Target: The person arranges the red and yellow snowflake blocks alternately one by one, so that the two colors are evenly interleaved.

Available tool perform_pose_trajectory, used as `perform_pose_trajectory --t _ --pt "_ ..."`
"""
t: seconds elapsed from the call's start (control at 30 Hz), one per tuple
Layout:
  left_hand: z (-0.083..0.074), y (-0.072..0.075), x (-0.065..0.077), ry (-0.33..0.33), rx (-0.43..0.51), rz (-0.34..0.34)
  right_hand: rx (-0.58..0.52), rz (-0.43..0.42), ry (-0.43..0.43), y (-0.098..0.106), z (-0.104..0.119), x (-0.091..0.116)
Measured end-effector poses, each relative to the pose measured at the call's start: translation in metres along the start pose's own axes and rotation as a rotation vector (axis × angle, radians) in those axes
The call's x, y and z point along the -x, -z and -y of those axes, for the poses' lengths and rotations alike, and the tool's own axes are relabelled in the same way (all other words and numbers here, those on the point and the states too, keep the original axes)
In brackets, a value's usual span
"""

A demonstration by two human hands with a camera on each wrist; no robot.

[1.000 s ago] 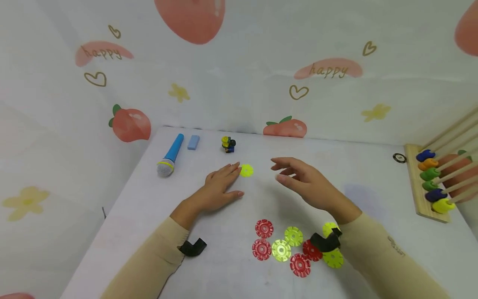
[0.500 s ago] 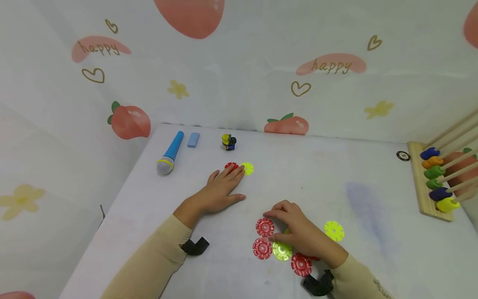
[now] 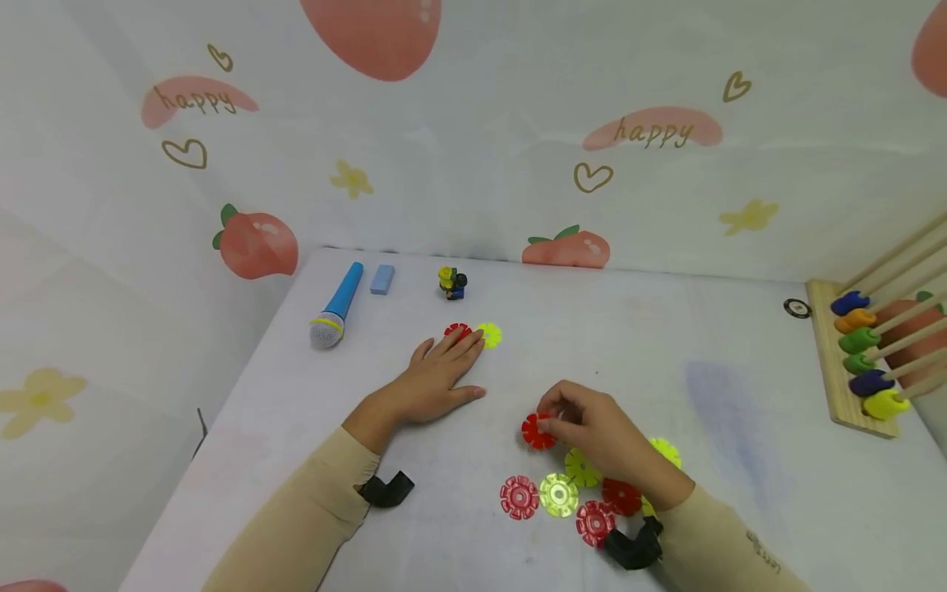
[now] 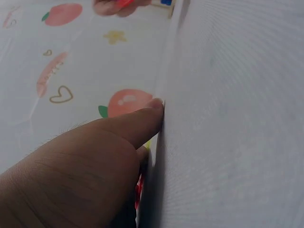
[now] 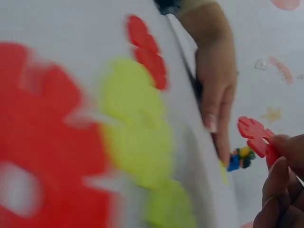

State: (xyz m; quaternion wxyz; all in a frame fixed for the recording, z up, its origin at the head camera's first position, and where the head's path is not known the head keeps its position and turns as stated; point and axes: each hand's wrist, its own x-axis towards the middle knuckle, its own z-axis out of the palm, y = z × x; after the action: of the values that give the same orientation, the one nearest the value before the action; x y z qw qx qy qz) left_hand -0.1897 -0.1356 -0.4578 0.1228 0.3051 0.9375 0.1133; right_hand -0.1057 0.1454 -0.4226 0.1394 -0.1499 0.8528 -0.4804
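Currently, my right hand (image 3: pixel 601 427) pinches a red notched disc (image 3: pixel 531 434) at its rim between thumb and fingers, above the worktop (image 3: pixel 629 329). My left hand (image 3: pixel 438 385) lies palm-down, fingers extended, fingertips at a yellow disc (image 3: pixel 492 336). I judge the red notched disc light, stiff and slightly slippery; hold it by the slotted edge.
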Motion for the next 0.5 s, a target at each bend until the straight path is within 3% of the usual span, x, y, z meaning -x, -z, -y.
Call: perform_pose_trajectory --t 0.17,0.3,0.4,0.5 --pt "0.0 0.001 0.002 -0.01 0.018 0.007 -0.086 -0.101 -0.023 0.026 0.002 -0.033" --pt "0.001 0.001 0.004 -0.034 0.037 0.006 -0.117 -0.138 -0.101 0.035 -0.01 -0.065" --pt "0.003 0.001 0.007 -0.054 0.044 0.005 -0.08 -0.126 -0.159 0.034 -0.018 -0.083" --pt "0.005 0.001 0.009 -0.075 0.039 -0.001 0.035 -0.119 -0.171 0.03 -0.021 -0.091"
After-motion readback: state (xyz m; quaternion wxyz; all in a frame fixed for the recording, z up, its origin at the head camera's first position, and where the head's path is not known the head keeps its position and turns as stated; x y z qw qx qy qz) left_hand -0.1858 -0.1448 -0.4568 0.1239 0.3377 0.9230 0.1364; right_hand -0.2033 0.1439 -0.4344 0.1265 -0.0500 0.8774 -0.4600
